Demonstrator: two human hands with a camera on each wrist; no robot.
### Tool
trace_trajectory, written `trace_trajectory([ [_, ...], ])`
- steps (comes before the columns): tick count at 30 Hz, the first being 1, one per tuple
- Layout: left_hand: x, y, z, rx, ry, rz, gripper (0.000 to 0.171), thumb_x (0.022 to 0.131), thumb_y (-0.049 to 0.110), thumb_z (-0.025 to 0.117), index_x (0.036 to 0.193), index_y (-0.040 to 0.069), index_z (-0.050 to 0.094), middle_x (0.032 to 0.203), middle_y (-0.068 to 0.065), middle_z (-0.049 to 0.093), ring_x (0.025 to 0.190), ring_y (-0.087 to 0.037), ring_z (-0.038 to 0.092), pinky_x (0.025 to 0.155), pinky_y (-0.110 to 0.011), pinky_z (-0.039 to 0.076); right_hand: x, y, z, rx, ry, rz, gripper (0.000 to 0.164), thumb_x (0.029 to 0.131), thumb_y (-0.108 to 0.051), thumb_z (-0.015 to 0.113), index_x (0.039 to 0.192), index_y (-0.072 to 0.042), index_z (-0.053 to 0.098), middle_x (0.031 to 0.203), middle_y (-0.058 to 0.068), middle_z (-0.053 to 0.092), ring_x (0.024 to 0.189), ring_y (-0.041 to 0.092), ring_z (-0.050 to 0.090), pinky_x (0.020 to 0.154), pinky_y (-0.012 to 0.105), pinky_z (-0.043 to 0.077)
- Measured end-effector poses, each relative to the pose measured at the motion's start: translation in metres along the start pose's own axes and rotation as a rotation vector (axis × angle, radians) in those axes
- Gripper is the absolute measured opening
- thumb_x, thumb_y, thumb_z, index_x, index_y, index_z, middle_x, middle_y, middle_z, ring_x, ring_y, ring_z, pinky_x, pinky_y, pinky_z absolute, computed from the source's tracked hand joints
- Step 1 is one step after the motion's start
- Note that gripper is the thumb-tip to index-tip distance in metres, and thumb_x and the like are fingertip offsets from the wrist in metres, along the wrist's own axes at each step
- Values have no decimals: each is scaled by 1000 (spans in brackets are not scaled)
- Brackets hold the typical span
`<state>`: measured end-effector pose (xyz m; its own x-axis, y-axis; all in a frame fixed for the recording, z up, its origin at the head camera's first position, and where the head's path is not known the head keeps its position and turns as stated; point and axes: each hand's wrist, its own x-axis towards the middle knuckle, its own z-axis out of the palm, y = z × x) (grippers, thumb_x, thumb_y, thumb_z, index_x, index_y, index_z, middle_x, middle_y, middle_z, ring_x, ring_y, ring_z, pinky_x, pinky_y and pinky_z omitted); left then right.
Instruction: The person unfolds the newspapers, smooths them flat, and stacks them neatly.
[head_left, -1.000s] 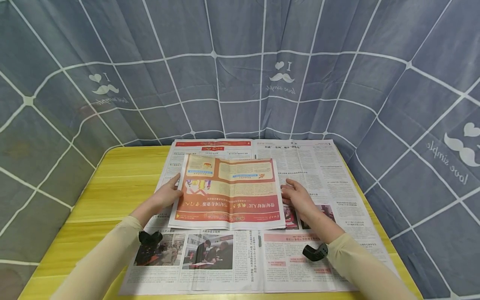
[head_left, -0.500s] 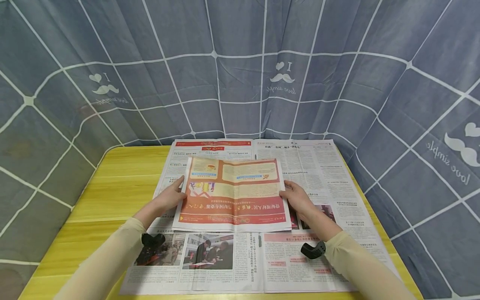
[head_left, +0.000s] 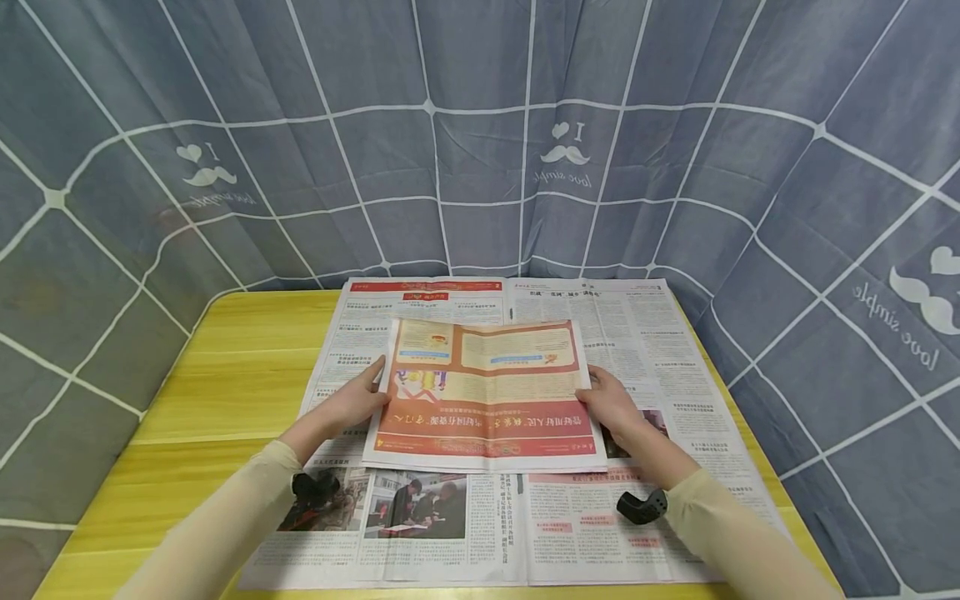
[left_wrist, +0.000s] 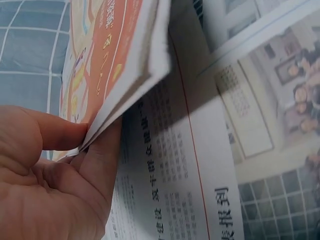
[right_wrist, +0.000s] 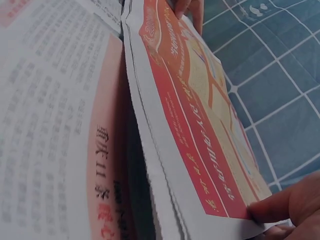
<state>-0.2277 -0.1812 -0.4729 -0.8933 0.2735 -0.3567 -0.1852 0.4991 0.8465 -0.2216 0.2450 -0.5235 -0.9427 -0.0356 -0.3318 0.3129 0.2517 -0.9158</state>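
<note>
A folded newspaper [head_left: 487, 392] with a red and cream front page is held level between both hands, over a larger spread newspaper [head_left: 705, 500]. My left hand [head_left: 356, 400] grips its left edge. In the left wrist view the thumb of the left hand [left_wrist: 55, 170] lies on top and the fingers go underneath. At the opposite edge my right hand [head_left: 609, 402] pinches the folded newspaper. The right wrist view shows the thumb of the right hand [right_wrist: 290, 205] on the printed face, its other fingers mostly hidden beneath. A gap shows under the folded newspaper [right_wrist: 185, 120] there.
The spread newspaper covers much of a yellow wood-grain table [head_left: 180, 417], whose bare left part shows. A grey-blue curtain [head_left: 480, 167] with white grid lines hangs round the back and sides. Each wrist wears a black band [head_left: 642, 506].
Both hands have moved a little to the right and nearer to me, carrying the folded newspaper. The right hand has gone from beside the right edge to gripping it.
</note>
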Motion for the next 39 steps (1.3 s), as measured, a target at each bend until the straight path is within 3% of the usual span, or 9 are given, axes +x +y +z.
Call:
trace_trajectory([
  [11, -1, 5, 11, 52, 23, 38, 81, 106, 2, 46, 164, 10, -9, 112, -25, 69, 80, -27, 72, 65, -38, 57, -8, 6, -12, 31, -15, -31, 65, 105, -9, 50, 162, -1, 20, 140, 30, 54, 92, 26, 72, 71, 38, 59],
  [17, -1, 4, 16, 83, 59, 20, 79, 106, 3, 45, 164, 7, -9, 122, -31, 64, 82, -27, 72, 68, -38, 57, -8, 9, -12, 64, -20, -31, 64, 106, -8, 49, 162, -1, 20, 137, 30, 56, 89, 26, 73, 69, 39, 59],
  [25, 1, 1, 18, 132, 79, -3, 73, 108, 8, 45, 164, 4, -1, 147, -38, 44, 97, -27, 70, 79, -43, 57, -7, 11, -12, 71, -30, -34, 60, 107, -8, 47, 160, 2, 22, 134, 30, 57, 86, 26, 72, 67, 40, 59],
  [33, 0, 0, 20, 125, 96, -4, 72, 107, 10, 48, 164, 3, 5, 134, -32, 52, 99, -29, 66, 79, -41, 55, -3, 16, -12, 33, -34, -59, 57, 107, -7, 47, 159, 3, 25, 131, 29, 59, 87, 25, 72, 69, 39, 59],
  [39, -1, 2, 21, 95, 91, -17, 71, 109, 14, 46, 165, 5, 4, 141, -33, 46, 106, -32, 65, 88, -47, 54, -2, 16, -12, 34, -33, -55, 56, 107, -7, 46, 158, 4, 25, 130, 29, 59, 87, 25, 72, 69, 38, 59],
])
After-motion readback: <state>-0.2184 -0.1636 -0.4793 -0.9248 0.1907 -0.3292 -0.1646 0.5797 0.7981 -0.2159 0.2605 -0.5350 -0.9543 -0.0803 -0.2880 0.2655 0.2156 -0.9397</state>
